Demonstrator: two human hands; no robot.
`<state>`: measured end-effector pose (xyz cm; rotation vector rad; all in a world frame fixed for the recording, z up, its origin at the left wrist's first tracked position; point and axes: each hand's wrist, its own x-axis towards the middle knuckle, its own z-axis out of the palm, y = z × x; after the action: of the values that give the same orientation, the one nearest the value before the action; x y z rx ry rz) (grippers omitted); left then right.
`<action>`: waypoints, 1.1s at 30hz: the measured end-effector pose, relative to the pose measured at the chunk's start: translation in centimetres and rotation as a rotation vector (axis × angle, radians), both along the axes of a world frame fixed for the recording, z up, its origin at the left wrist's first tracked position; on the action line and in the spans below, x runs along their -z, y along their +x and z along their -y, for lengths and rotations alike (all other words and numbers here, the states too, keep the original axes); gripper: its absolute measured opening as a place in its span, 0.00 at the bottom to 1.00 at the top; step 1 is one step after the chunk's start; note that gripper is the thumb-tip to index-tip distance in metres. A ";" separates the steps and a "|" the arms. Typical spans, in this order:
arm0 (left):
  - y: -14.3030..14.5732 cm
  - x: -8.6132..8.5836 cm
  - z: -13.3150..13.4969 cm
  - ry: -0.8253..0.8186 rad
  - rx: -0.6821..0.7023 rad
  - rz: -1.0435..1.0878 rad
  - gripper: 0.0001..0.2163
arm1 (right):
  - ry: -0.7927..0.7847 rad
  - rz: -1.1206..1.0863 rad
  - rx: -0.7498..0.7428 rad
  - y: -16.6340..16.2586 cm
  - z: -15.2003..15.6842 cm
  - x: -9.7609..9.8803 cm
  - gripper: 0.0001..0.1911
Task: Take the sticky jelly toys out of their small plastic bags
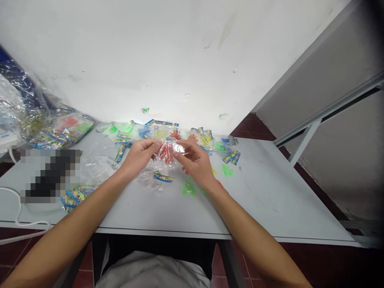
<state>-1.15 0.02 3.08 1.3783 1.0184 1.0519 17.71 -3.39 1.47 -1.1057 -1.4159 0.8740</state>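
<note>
Both my hands meet over the middle of a grey table (264,188). My left hand (138,157) pinches the left edge of a small clear plastic bag with a red toy inside (167,151). My right hand (196,163) pinches the bag's right edge, fingers curled. Just below the bag lies a loose colourful header card (163,177). Green jelly toys (188,187) lie on the table near my right wrist.
Several packed small bags with colourful headers (156,129) lie in a row along the white wall. A large clear bag full of packs (60,130) sits at far left. More header cards (73,196), a white cable (18,218) and a blurred dark object lie left.
</note>
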 end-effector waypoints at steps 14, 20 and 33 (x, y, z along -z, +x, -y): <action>0.5 0.3 0.6 -0.063 0.194 -0.007 0.14 | 0.085 0.234 0.032 0.1 0.1 0.2 0.08; 0.8 0.5 1.0 -0.040 0.206 -0.069 0.16 | 0.181 0.301 0.061 0.2 -0.1 0.5 0.07; 1.0 0.4 1.0 0.056 0.143 -0.142 0.17 | 0.303 0.386 0.132 -0.2 0.4 0.5 0.07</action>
<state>-0.18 -0.96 2.71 1.5658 0.9824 0.8925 17.56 -3.75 0.96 -1.1550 -1.7023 0.3437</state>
